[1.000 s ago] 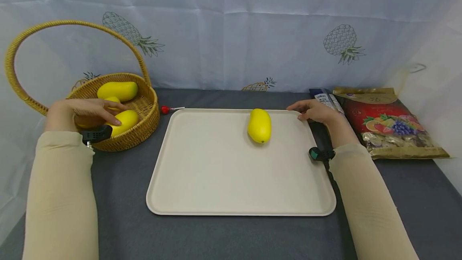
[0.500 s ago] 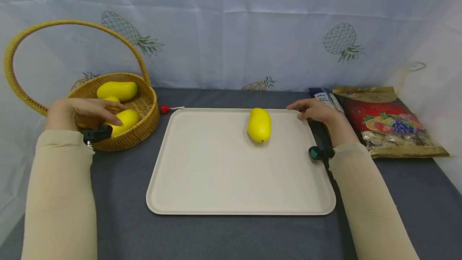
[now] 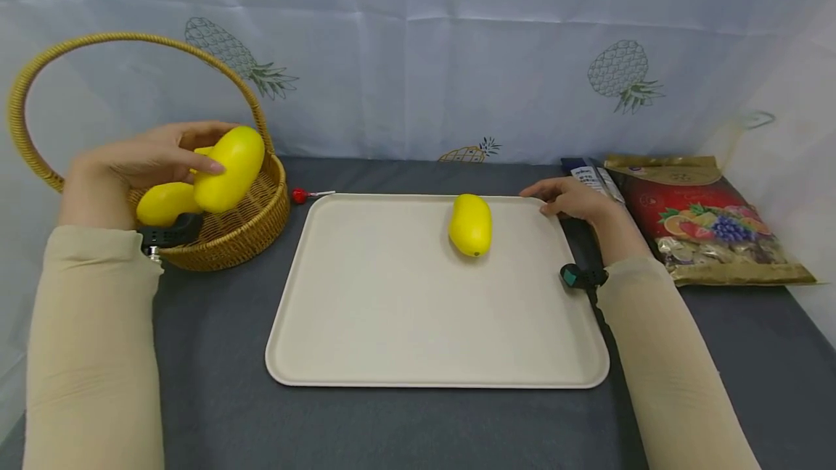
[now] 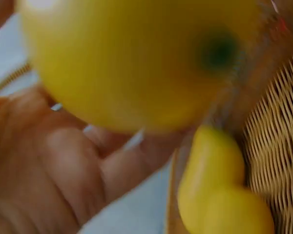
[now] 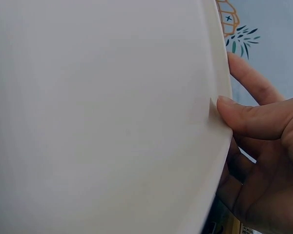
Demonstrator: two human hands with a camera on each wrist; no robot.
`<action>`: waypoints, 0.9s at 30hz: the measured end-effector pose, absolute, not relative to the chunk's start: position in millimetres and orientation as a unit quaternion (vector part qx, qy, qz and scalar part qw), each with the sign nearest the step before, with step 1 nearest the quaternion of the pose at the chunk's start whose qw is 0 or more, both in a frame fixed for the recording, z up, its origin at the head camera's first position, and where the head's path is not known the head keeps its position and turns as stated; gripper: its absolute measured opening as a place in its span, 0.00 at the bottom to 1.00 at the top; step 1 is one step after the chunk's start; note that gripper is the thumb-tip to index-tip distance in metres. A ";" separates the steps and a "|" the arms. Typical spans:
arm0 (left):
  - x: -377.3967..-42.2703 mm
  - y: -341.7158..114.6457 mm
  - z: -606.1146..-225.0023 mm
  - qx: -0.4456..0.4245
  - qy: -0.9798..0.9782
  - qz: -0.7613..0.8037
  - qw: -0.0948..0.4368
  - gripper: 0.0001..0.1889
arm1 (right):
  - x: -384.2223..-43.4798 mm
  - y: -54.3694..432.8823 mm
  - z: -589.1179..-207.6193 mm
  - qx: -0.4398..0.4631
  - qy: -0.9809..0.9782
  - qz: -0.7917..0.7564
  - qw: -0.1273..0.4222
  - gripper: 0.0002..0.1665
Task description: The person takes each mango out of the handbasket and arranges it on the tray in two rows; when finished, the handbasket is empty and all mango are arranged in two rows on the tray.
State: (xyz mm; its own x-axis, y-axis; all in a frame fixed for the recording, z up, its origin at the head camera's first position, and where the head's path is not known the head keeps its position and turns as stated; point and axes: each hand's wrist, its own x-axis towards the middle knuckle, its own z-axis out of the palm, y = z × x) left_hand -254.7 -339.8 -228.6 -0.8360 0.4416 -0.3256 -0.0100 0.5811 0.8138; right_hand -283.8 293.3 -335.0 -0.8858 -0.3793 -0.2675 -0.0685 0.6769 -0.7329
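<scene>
My left hand (image 3: 140, 158) grips a yellow mango (image 3: 230, 169) between thumb and fingers, up over the wicker basket (image 3: 277, 201). In the left wrist view this held mango (image 4: 127, 63) fills the top, a blurred green spot at its end. Below it, more yellow mangoes (image 4: 212, 170) lie in the basket; the head view shows one mango (image 3: 163, 204) partly under my wrist. Another yellow mango (image 3: 470, 225) rests on the cream tray (image 3: 392, 310). My right hand (image 3: 571, 201) pinches the tray's far right corner, thumb on the rim (image 5: 222, 114) and fingers behind it.
The basket's tall handle (image 3: 133, 37) arches above my left hand. A red lollipop (image 3: 300, 196) lies between basket and tray. Right of my right arm are a red and gold snack bag (image 3: 712, 223) and a dark packet (image 3: 591, 178). A pineapple-print cloth (image 3: 418, 71) hangs behind.
My left hand has lifted a mango from inside the basket, rising and tilting it above the others. The right hand stays at the tray corner, and the mango on the tray has not moved.
</scene>
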 end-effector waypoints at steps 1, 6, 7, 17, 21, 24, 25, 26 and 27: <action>-255.1 -334.6 -225.1 0.140 0.840 0.462 0.248 0.36 | -283.6 293.3 -334.9 -0.123 0.893 -0.382 0.203 0.27; -254.2 -305.1 -211.6 0.189 0.762 0.582 0.213 0.36 | -283.1 293.2 -335.6 -0.124 0.893 -0.380 0.206 0.27; -253.7 -298.5 -209.6 0.199 0.746 0.600 0.207 0.36 | -283.1 293.2 -335.8 -0.123 0.893 -0.380 0.206 0.27; -247.1 -241.0 -198.0 0.239 0.694 0.651 0.197 0.35 | -284.0 292.5 -337.2 -0.114 0.899 -0.374 0.195 0.27; -243.4 -221.6 -198.1 0.215 0.705 0.648 0.192 0.34 | -283.7 292.7 -336.8 -0.116 0.900 -0.369 0.200 0.27; -241.5 -208.5 -200.3 0.191 0.716 0.645 0.187 0.35 | -284.1 292.9 -336.7 -0.115 0.900 -0.370 0.201 0.27; -241.0 -204.4 -201.4 0.184 0.719 0.644 0.187 0.35 | -284.1 293.0 -336.7 -0.115 0.900 -0.370 0.201 0.27; -240.7 -200.7 -202.8 0.178 0.720 0.644 0.186 0.36 | -284.1 293.0 -336.6 -0.114 0.900 -0.371 0.200 0.27; -240.8 -197.0 -204.4 0.173 0.721 0.644 0.187 0.36 | -284.2 293.1 -336.5 -0.112 0.899 -0.373 0.200 0.27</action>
State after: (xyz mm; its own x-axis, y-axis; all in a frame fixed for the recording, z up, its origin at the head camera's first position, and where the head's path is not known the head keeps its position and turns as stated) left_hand -240.8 -197.0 -204.4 -0.8701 0.4908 -0.0464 0.0089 0.1097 0.9939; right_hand -284.2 293.1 -336.5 -0.8953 -0.3499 -0.2757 -0.0521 0.6969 -0.7153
